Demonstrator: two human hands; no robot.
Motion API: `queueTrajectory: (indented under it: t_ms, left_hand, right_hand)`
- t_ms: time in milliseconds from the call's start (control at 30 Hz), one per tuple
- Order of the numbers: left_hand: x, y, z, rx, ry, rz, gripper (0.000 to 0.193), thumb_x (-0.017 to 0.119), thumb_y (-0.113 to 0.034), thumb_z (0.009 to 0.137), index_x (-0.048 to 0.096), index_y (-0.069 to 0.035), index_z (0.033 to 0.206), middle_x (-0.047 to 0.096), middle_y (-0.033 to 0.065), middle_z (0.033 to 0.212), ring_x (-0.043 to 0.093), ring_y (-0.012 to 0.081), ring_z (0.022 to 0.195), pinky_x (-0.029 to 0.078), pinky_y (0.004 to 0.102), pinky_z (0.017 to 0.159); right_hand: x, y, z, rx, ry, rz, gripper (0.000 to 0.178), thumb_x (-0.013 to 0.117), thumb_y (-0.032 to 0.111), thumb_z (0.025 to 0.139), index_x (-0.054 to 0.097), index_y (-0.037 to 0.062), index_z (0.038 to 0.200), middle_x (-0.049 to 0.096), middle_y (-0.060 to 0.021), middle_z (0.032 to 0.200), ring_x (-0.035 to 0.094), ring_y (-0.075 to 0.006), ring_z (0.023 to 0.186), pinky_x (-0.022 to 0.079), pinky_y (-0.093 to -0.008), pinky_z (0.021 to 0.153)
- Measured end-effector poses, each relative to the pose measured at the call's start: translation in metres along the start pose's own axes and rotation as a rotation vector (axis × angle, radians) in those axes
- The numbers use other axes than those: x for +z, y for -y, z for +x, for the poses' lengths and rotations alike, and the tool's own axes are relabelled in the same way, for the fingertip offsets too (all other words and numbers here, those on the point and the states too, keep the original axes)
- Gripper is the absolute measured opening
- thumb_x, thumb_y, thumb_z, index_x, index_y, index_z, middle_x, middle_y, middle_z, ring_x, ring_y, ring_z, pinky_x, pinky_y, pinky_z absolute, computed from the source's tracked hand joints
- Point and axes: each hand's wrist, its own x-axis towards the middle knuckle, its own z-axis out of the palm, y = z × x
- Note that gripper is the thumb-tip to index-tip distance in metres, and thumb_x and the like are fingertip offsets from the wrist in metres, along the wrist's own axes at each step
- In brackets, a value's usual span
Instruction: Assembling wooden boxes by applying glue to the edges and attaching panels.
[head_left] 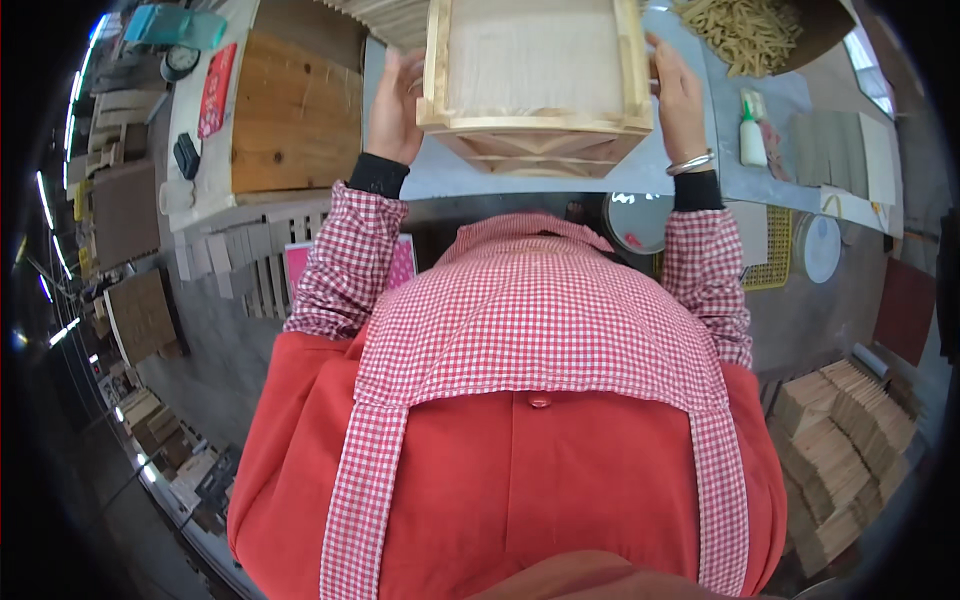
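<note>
On the bench stands a wooden box, left hand and right hand pressed flat against its sides, frame seemingly assembled, with glue bottle right of it.

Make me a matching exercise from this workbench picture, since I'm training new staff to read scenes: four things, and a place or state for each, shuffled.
Things:
1. wooden box
2. glue bottle
3. silver bangle
4. wooden board

Places or states:
A. on the right wrist
B. lying flat, left of the left hand
C. held between both hands
D. standing right of the right hand

Pairs: 1-C, 2-D, 3-A, 4-B
</note>
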Motion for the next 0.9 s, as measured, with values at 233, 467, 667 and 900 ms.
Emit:
queueTrajectory:
  t_ms: [233,467,667,900]
  left_hand:
    - [-0.033,0.112,0.009,-0.311,-0.022,-0.111,0.036,0.043,-0.026,0.096,0.05,-0.007,0.126,0.055,0.0099,0.127,0.052,0.0253,0.116,0.041,0.041,0.102]
    - [-0.044,0.11,0.015,-0.072,0.686,-0.136,0.045,0.04,-0.033,0.099,0.043,-0.005,0.134,0.052,0.012,0.131,0.053,0.025,0.116,0.043,0.0389,0.1]
    - [0.089,-0.04,0.013,-0.278,0.311,0.078,0.047,0.041,-0.034,0.099,0.042,-0.004,0.136,0.053,0.0123,0.13,0.056,0.0231,0.112,0.046,0.0344,0.097]
    - [0.082,-0.028,-0.009,0.216,1.158,-0.294,0.062,0.044,-0.046,0.096,0.037,-0.003,0.139,0.049,0.0138,0.134,0.052,0.0244,0.119,0.042,0.0369,0.102]
  right_hand:
    - [0.018,-0.069,-0.075,0.436,0.024,0.214,0.042,0.043,0.033,0.098,0.049,0.003,0.127,0.062,-0.008,0.108,0.058,-0.019,0.099,0.047,-0.0334,0.083]
    - [-0.013,-0.044,-0.116,0.266,-0.094,0.004,0.044,0.039,0.035,0.099,0.053,0.0025,0.126,0.061,-0.007,0.114,0.055,-0.0149,0.102,0.044,-0.0297,0.088]
    - [-0.07,-0.063,-0.079,-0.015,-0.025,0.104,0.05,0.036,0.035,0.1,0.047,-0.0022,0.131,0.059,-0.0086,0.121,0.054,-0.0169,0.109,0.041,-0.0323,0.095]
    - [-0.047,0.048,-0.09,-0.182,-0.149,-0.001,0.045,0.03,0.033,0.103,0.046,0.0006,0.13,0.057,-0.0092,0.122,0.054,-0.0175,0.108,0.042,-0.0321,0.097]
